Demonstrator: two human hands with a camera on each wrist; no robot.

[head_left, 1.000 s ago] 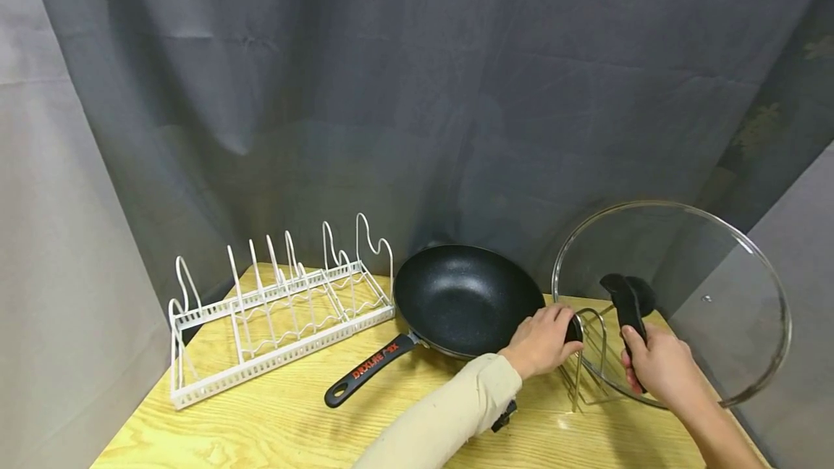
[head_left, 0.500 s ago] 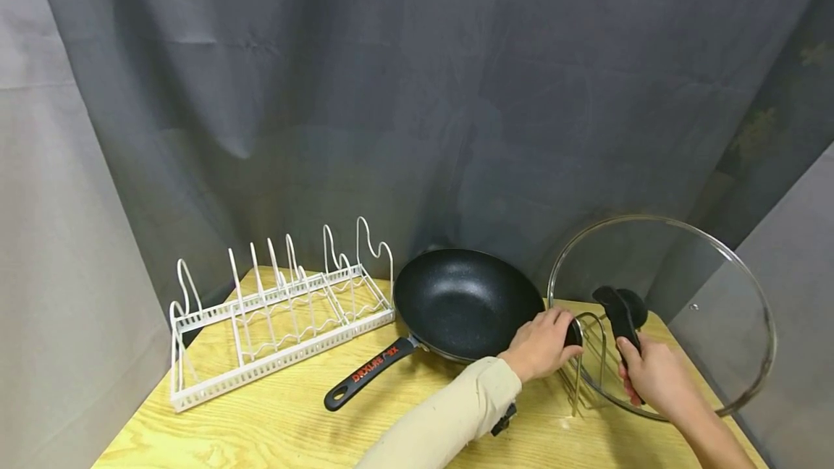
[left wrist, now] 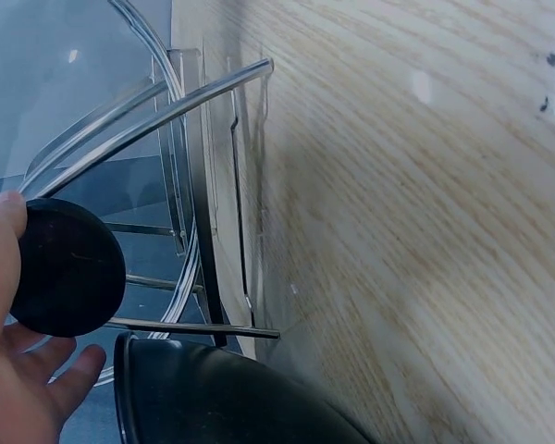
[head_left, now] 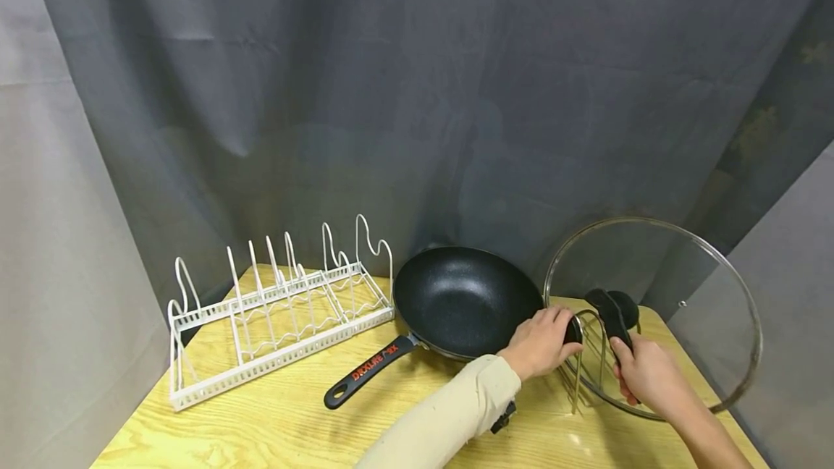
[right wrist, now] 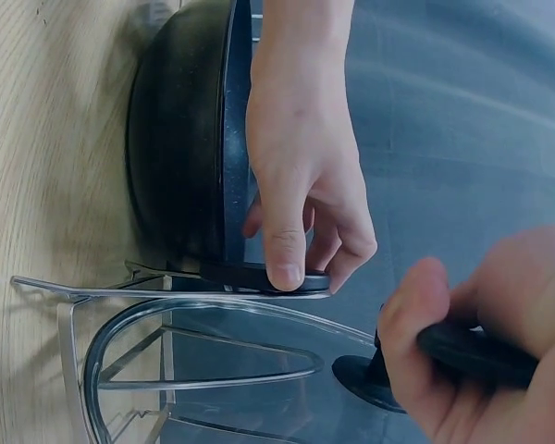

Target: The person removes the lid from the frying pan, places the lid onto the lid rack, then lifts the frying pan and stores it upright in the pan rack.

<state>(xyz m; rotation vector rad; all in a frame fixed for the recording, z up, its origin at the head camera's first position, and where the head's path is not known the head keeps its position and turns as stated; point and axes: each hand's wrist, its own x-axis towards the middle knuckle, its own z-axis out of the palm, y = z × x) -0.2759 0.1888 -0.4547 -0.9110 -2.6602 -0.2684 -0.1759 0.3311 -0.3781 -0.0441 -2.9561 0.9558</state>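
In the head view, the right hand [head_left: 654,376] grips the black plastic handle [head_left: 611,317] of a round clear-glass lid [head_left: 684,331], at three o'clock from the left hand [head_left: 539,342]. That hand pinches a black round disc [head_left: 573,331] against a metal wire rack [head_left: 577,386]; a black round frying pan [head_left: 462,302] sits at its ten o'clock.

Left wrist: the pan lies at four o'clock from the disc.

Right wrist: the lid's edge shows among the rack's loops (whether touching, I cannot tell); the left hand points down from twelve o'clock.

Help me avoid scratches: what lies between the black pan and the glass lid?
The right wrist view shows the metal stand's end loop and black disc, gripped by the left hand, between the pan and the lid.
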